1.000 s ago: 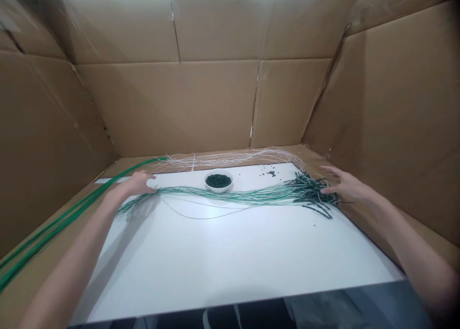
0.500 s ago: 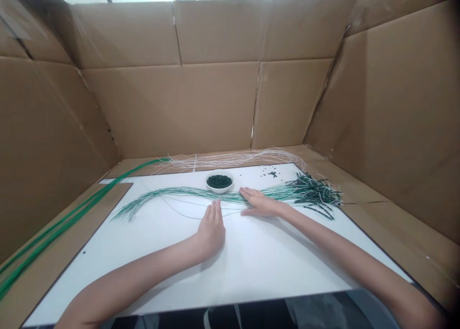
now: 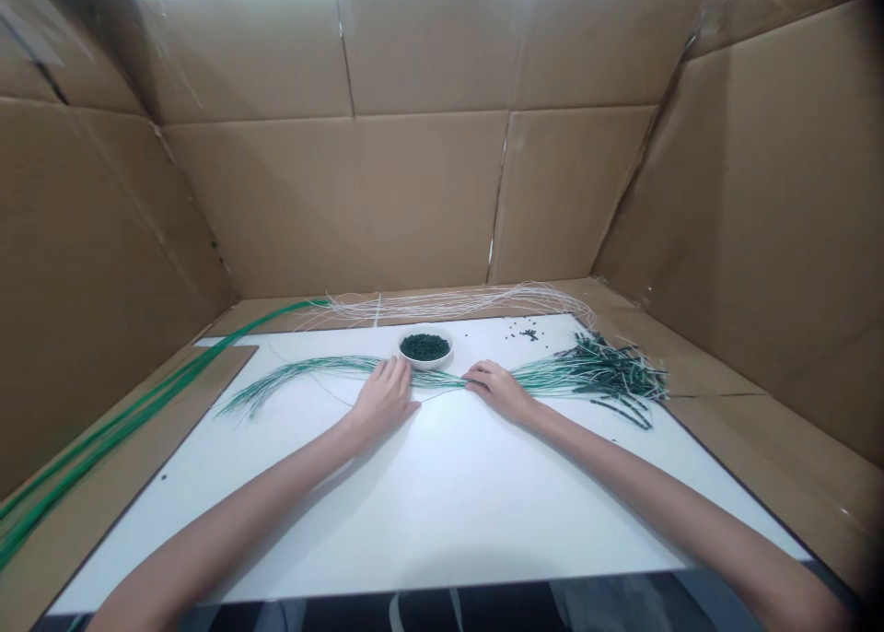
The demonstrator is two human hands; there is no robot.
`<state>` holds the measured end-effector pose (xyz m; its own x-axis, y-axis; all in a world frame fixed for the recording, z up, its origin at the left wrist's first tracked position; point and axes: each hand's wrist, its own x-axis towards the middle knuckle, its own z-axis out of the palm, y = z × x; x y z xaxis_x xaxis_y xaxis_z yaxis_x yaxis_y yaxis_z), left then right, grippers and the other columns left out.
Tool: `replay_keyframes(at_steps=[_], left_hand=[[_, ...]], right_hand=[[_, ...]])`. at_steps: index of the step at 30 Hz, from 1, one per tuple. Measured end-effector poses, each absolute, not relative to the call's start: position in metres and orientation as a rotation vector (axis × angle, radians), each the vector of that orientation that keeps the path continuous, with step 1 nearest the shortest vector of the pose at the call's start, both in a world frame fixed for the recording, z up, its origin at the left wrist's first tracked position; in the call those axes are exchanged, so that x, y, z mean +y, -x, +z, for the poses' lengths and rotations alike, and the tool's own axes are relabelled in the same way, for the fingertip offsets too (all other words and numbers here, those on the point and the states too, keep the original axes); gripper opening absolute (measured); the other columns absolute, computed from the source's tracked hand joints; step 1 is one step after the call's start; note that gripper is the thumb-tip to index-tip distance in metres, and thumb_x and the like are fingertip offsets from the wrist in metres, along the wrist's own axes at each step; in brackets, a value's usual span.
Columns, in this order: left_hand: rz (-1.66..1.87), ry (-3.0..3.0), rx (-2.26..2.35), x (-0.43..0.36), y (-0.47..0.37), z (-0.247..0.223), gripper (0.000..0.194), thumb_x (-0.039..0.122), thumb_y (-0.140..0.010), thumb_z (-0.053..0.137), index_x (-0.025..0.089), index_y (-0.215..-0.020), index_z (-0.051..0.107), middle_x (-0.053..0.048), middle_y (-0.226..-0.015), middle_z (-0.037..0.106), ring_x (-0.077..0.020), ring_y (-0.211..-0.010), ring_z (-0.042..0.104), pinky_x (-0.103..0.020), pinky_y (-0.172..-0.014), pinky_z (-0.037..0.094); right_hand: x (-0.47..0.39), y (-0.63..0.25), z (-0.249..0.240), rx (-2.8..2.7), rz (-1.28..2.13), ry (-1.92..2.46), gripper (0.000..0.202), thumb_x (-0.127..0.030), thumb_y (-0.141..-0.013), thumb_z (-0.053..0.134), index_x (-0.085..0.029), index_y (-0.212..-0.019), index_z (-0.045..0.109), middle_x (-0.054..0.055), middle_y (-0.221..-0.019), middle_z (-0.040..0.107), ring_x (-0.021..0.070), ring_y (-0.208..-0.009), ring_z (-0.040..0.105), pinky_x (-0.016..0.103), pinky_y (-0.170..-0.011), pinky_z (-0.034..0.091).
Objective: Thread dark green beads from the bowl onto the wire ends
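Observation:
A long bundle of thin green wires (image 3: 318, 366) lies across the white board, its loose ends fanning out at the left. My left hand (image 3: 383, 394) is over the middle of the bundle, fingers together and closed on it. Farther right, my right hand (image 3: 503, 391) has its fingers curled round the same bundle. At the right end the wires carry dark green strung beads (image 3: 604, 369). Behind my left hand, almost touching its fingertips, stands a white bowl (image 3: 426, 365) holding small dark green beads (image 3: 424, 346). My palms hide part of the wires.
Loose dark beads (image 3: 529, 334) lie scattered on the white board (image 3: 442, 512) right of the bowl. Pale thin wires (image 3: 470, 302) stretch along the back edge. Thick green strands (image 3: 138, 423) run down the left side. Cardboard walls (image 3: 414, 199) enclose three sides.
My left hand has moved left and away from me onto the wires, and its fingers have closed. My right hand has gone from flat and stretched out to curled round the bundle.

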<state>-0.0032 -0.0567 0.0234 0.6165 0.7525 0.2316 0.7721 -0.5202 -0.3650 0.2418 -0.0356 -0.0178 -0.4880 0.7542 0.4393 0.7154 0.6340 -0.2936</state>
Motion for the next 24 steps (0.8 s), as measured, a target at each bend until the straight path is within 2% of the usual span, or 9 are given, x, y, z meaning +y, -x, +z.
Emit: replay_keyframes(at_steps=[2, 4, 7, 11, 15, 19, 24], left_hand=[[-0.058, 2.415, -1.282, -0.047, 0.011, 0.019, 0.066, 0.051, -0.082, 0.037, -0.003, -0.119, 0.042, -0.025, -0.126, 0.041, -0.034, -0.119, 0.035, -0.043, -0.098, 0.027], [-0.048, 2.483, -1.299, -0.037, 0.018, 0.014, 0.072, 0.057, -0.081, 0.032, -0.004, -0.118, 0.043, -0.026, -0.122, 0.044, -0.033, -0.116, 0.039, -0.044, -0.098, 0.028], [-0.093, 2.615, -1.17, -0.024, 0.025, 0.007, 0.064, 0.054, -0.085, 0.027, 0.002, -0.119, 0.043, -0.02, -0.115, 0.05, -0.027, -0.109, 0.046, -0.039, -0.094, 0.035], [-0.049, 2.614, -1.031, -0.009, 0.033, 0.003, 0.047, 0.038, -0.09, 0.025, 0.006, -0.116, 0.045, -0.017, -0.107, 0.053, -0.0234, -0.101, 0.05, -0.035, -0.087, 0.04], [0.086, 2.6, -0.998, 0.008, 0.05, 0.007, 0.037, 0.027, -0.091, 0.024, 0.009, -0.118, 0.044, -0.013, -0.102, 0.052, -0.0202, -0.095, 0.05, -0.031, -0.082, 0.042], [0.162, 2.589, -1.058, 0.015, 0.067, 0.015, 0.034, 0.016, -0.089, 0.024, 0.012, -0.116, 0.044, -0.013, -0.105, 0.05, -0.0199, -0.096, 0.048, -0.033, -0.084, 0.039], [0.23, 2.549, -1.334, 0.018, 0.086, 0.018, 0.032, 0.024, -0.09, 0.023, 0.013, -0.108, 0.047, -0.013, -0.106, 0.049, -0.0223, -0.097, 0.047, -0.036, -0.085, 0.037]], right_hand=[[-0.036, -0.242, -0.019, -2.316, 0.067, 1.118, 0.02, -0.024, -0.083, 0.048, -0.017, -0.091, 0.066, 0.007, -0.086, 0.062, 0.0181, -0.082, 0.055, 0.031, -0.076, 0.045], [-0.036, -0.243, -0.02, -2.326, 0.035, 1.1, 0.021, -0.023, -0.083, 0.048, -0.017, -0.091, 0.066, 0.007, -0.085, 0.062, 0.0179, -0.081, 0.054, 0.03, -0.074, 0.046], [-0.034, -0.243, -0.02, -2.358, -0.022, 1.079, 0.022, -0.023, -0.084, 0.046, -0.018, -0.093, 0.066, 0.007, -0.084, 0.062, 0.0173, -0.079, 0.054, 0.029, -0.073, 0.046], [-0.03, -0.245, -0.019, -2.413, -0.091, 1.047, 0.023, -0.022, -0.085, 0.044, -0.02, -0.096, 0.065, 0.008, -0.085, 0.061, 0.0168, -0.08, 0.054, 0.029, -0.072, 0.045], [-0.028, -0.246, -0.018, -2.421, -0.057, 1.038, 0.025, -0.023, -0.086, 0.043, -0.018, -0.096, 0.065, 0.009, -0.087, 0.061, 0.017, -0.081, 0.054, 0.029, -0.074, 0.046], [-0.029, -0.246, -0.017, -2.406, 0.009, 1.041, 0.027, -0.025, -0.087, 0.041, -0.017, -0.095, 0.066, 0.009, -0.088, 0.061, 0.0176, -0.083, 0.054, 0.029, -0.076, 0.046], [-0.03, -0.246, -0.016, -2.385, 0.046, 1.044, 0.029, -0.027, -0.087, 0.039, -0.019, -0.094, 0.066, 0.008, -0.087, 0.061, 0.0178, -0.083, 0.054, 0.03, -0.076, 0.047]])
